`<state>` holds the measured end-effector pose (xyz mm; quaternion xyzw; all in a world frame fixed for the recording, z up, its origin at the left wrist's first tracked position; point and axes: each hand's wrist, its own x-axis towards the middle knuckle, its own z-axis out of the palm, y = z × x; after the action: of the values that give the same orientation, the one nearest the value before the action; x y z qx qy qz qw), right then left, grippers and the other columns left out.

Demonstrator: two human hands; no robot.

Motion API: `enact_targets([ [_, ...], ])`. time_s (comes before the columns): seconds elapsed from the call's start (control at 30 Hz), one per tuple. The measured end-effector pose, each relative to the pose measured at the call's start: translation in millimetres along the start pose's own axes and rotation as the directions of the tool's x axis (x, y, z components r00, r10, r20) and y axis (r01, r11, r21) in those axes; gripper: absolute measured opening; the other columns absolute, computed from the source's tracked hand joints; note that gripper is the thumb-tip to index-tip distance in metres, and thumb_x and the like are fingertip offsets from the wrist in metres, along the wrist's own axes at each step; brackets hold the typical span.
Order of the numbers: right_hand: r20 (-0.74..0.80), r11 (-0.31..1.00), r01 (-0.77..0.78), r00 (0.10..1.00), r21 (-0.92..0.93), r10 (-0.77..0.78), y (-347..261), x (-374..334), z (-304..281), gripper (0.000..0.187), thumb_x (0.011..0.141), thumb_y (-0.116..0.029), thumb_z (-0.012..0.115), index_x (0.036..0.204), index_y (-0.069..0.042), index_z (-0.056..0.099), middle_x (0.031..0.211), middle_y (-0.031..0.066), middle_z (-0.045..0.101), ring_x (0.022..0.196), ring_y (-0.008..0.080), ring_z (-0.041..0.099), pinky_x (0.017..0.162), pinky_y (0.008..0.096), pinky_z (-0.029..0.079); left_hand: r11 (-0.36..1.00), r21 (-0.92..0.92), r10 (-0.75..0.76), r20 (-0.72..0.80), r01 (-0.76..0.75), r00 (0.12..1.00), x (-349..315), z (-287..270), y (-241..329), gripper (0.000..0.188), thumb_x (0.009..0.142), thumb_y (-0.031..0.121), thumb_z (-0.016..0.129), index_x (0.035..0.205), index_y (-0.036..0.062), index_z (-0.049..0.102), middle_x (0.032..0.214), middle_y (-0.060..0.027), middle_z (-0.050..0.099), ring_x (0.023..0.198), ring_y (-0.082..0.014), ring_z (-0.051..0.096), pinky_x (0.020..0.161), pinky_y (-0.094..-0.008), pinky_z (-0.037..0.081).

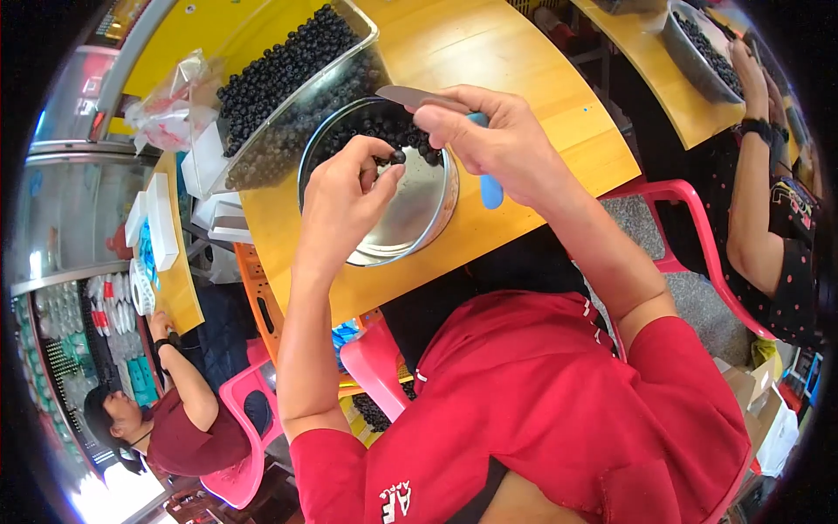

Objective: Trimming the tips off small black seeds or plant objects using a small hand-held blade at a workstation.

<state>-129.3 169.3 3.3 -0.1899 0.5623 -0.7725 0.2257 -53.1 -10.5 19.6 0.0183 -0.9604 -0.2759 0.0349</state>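
Note:
My left hand (339,196) is over the round metal bowl (406,214), its thumb and fingertips pinching a small round black ball (398,157), like a berry or a bead. In my right hand (506,144) is a knife (491,189) with a blue handle; its blade points left above the bowl's far rim. More black balls (393,131) lie in the far part of the bowl, partly hidden by my hands. The near part of its floor shows bare metal.
A clear plastic bin (377,37) heaped with black balls (288,65) stands beyond the bowl on the wooden table (541,87). Plastic bags (175,113) lie left of it. Other people sit at left (196,428) and right (755,183), the latter by another bowl (698,52).

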Motion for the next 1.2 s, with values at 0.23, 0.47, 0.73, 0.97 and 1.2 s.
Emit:
enact_targets([
  [0.23, 0.053, 0.996, -0.062, 0.997, 0.067, 0.059, 0, 0, 15, 0.029, 0.086, -0.022, 0.069, 0.107, -0.002, 0.066, 0.072, -0.0051, 0.057, 0.052, -0.0002, 0.036, 0.044, 0.0181, 0.025, 0.942, -0.290, 0.092, -0.268, -0.171, 0.959, -14, 3, 16, 0.017, 0.080, 0.007, 0.067, 0.094, 0.0022, 0.060, 0.057, 0.0001, 0.039, 0.052, -0.0094, 0.036, 0.050, -0.0256, 0.033],
  [0.47, 0.134, 0.940, -0.186, 0.979, 0.286, 0.153, 1, -2, 19, 0.026, 0.089, -0.022, 0.066, 0.106, -0.002, 0.065, 0.074, -0.0032, 0.057, 0.050, -0.0004, 0.036, 0.043, 0.0172, 0.023, 0.857, -0.436, 0.090, -0.400, -0.276, 0.912, -21, 11, 17, 0.016, 0.085, 0.006, 0.063, 0.101, 0.0019, 0.061, 0.068, 0.0015, 0.046, 0.059, -0.0061, 0.041, 0.053, -0.0221, 0.034],
  [0.73, 0.049, 0.979, -0.049, 0.998, 0.200, 0.040, -1, -8, 28, 0.026, 0.090, -0.019, 0.065, 0.108, -0.002, 0.064, 0.071, -0.0038, 0.056, 0.050, -0.0003, 0.036, 0.042, 0.0176, 0.024, 0.354, -0.930, -0.091, -0.137, -0.097, 0.986, -29, 15, 8, 0.023, 0.094, 0.015, 0.055, 0.111, 0.0006, 0.058, 0.077, 0.0058, 0.049, 0.062, -0.0021, 0.039, 0.054, -0.0180, 0.031],
  [0.97, 0.055, 0.989, -0.054, 0.997, 0.140, 0.046, 4, -7, 34, 0.024, 0.088, -0.019, 0.068, 0.106, -0.003, 0.065, 0.061, -0.0076, 0.047, 0.050, -0.0005, 0.035, 0.043, 0.0180, 0.022, 0.411, -0.900, -0.070, -0.192, -0.148, 0.979, -26, 18, 18, 0.025, 0.096, 0.015, 0.053, 0.115, 0.0008, 0.057, 0.081, 0.0045, 0.051, 0.061, -0.0009, 0.036, 0.052, -0.0169, 0.027],
  [1.2, 0.136, 0.946, -0.176, 0.980, 0.272, 0.143, 2, -8, 31, 0.024, 0.088, -0.021, 0.067, 0.106, -0.005, 0.064, 0.061, -0.0091, 0.044, 0.049, -0.0013, 0.032, 0.043, 0.0172, 0.022, 0.678, -0.706, -0.006, -0.284, -0.205, 0.959, -29, 17, 12, 0.019, 0.093, 0.010, 0.058, 0.111, 0.0018, 0.060, 0.086, 0.0026, 0.054, 0.072, -0.0047, 0.045, 0.063, -0.0185, 0.037],
])
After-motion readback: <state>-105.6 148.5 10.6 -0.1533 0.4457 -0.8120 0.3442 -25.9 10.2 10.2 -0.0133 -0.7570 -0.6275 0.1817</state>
